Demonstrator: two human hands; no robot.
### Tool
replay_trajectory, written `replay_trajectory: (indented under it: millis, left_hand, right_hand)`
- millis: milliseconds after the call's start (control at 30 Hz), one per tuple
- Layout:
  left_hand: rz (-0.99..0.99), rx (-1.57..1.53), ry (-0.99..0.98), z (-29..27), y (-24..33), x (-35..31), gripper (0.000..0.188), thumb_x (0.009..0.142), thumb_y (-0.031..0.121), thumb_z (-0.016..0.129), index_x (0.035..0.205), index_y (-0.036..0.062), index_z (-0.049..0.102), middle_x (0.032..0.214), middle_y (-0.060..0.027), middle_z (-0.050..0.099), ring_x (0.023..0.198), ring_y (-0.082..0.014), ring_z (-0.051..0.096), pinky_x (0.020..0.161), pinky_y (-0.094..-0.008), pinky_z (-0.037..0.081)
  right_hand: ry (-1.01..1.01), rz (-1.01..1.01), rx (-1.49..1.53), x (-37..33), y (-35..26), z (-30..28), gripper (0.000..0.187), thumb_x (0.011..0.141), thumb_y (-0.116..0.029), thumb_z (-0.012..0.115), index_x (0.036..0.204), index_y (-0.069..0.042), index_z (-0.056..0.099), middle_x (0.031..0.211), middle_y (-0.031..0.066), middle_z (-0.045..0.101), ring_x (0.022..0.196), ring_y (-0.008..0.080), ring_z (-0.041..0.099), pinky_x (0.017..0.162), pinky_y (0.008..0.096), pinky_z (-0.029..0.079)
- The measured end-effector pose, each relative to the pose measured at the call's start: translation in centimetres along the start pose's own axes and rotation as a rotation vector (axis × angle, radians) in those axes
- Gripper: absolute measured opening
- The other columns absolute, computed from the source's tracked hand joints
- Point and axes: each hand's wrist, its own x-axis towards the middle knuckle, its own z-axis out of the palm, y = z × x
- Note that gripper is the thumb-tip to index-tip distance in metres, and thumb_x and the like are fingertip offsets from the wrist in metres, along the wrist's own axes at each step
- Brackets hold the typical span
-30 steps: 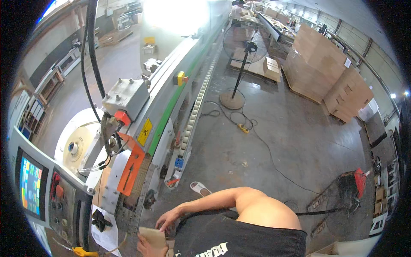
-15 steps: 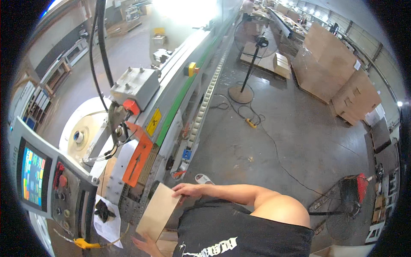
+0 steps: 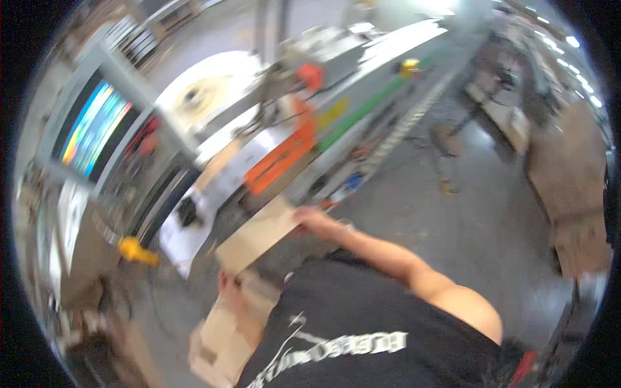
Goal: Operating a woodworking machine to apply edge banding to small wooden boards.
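Motion blur smears everything. Your right hand [image 3: 309, 220] grips the far end of one pale wooden panel [image 3: 259, 236], your left hand [image 3: 228, 284] its near end, beside the machine [image 3: 336, 123].

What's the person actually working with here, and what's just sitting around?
In hand:
- pale wooden panel, right hand on its far end, left hand at its near end
- long machine beside it

Lying about:
- screen
- yellow tool
- stacked boards
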Motion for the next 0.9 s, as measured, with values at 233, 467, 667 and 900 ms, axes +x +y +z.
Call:
replay_trajectory:
  millis: [233, 467, 667, 900]
  left_hand:
    - [-0.213, -0.36, 0.201, 3.4, 0.5, 0.8, 0.044, 0.088, 0.018, 0.065, 0.124, -0.0017, 0.05, 0.081, -0.0045, 0.058, 0.062, -0.0112, 0.054, 0.055, -0.024, 0.041]
    - [-0.246, -0.235, 0.327, 4.1, 0.7, 4.9, 0.037, 0.089, 0.022, 0.064, 0.117, -0.0002, 0.057, 0.083, -0.0049, 0.062, 0.065, -0.0103, 0.055, 0.055, -0.023, 0.042]
    - [0.014, 0.335, 0.356, 3.7, -1.5, 6.6, 0.028, 0.088, 0.022, 0.065, 0.106, 0.0015, 0.066, 0.086, -0.0054, 0.064, 0.069, -0.0108, 0.059, 0.056, -0.0234, 0.043]
    - [-0.216, 0.185, 0.018, 6.2, 5.9, 6.3, 0.035, 0.085, 0.021, 0.065, 0.116, 0.0037, 0.061, 0.098, -0.0079, 0.065, 0.063, -0.017, 0.064, 0.057, -0.0291, 0.049]
  right_hand:
    - [0.191, -0.04, 0.498, 0.8, 0.8, 2.1, 0.042, 0.088, -0.004, 0.052, 0.128, 0.005, 0.042, 0.12, 0.0153, 0.058, 0.113, 0.0257, 0.057, 0.092, 0.0356, 0.049]
    - [0.194, -0.087, 0.235, 4.7, 3.0, 6.5, 0.043, 0.079, 0.004, 0.049, 0.122, 0.008, 0.05, 0.116, 0.0138, 0.058, 0.104, 0.0224, 0.06, 0.089, 0.0301, 0.048]
    - [0.202, -0.136, 0.148, 6.2, 2.1, 8.9, 0.045, 0.075, 0.007, 0.045, 0.119, 0.009, 0.054, 0.11, 0.0115, 0.059, 0.096, 0.0199, 0.061, 0.083, 0.0275, 0.048]
    - [0.373, -0.089, 0.385, 6.7, -0.7, 6.4, 0.047, 0.074, 0.009, 0.044, 0.121, 0.013, 0.045, 0.115, 0.0181, 0.055, 0.102, 0.0288, 0.06, 0.092, 0.035, 0.049]
